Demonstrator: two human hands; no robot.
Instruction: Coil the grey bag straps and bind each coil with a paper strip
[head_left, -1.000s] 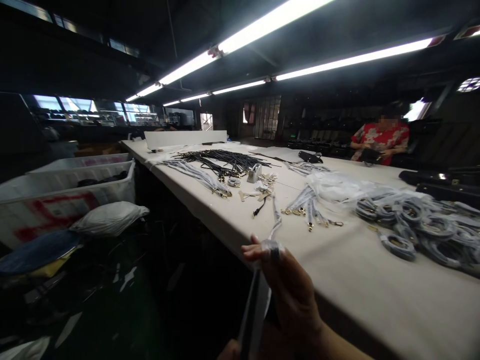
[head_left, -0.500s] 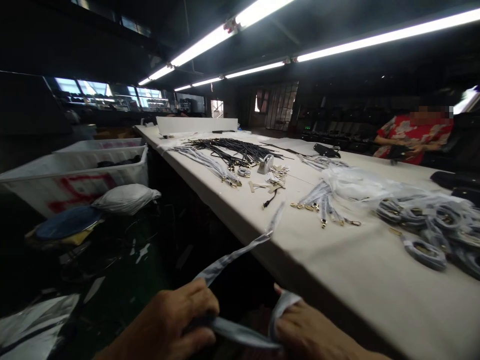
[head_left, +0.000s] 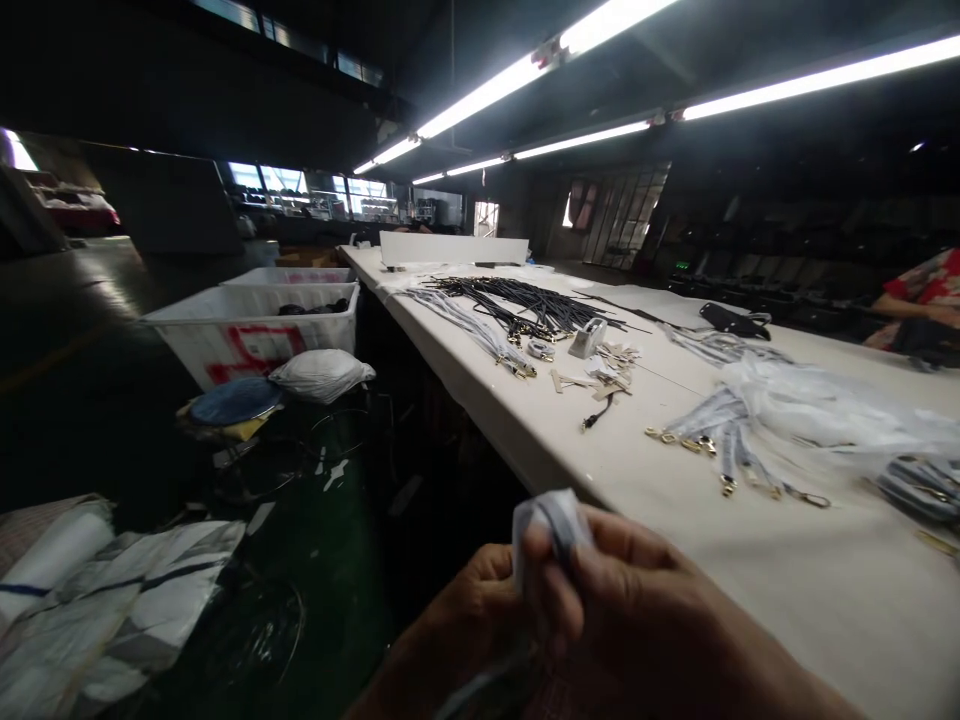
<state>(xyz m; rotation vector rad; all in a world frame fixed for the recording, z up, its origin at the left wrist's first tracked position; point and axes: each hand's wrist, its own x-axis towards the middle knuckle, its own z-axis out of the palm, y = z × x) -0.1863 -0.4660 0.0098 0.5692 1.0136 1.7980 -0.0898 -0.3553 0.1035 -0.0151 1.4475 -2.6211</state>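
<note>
My right hand pinches a folded grey strap in thin clear wrapping, held up in front of the table's near edge. Close against it, my left hand has its fingers curled on the same strap. A blurred length of the strap hangs below both hands. On the table beyond them lie a short black strap with a clip and a bunch of grey straps with gold clasps.
A long white-covered table holds a heap of black straps, a tape dispenser, paper tags and clear plastic bags. White bins and a blue-topped stool stand left. A person in red is at far right.
My hands have come together and risen, gathering the strap that stretched over the table edge into a fold. The view has swung left.
</note>
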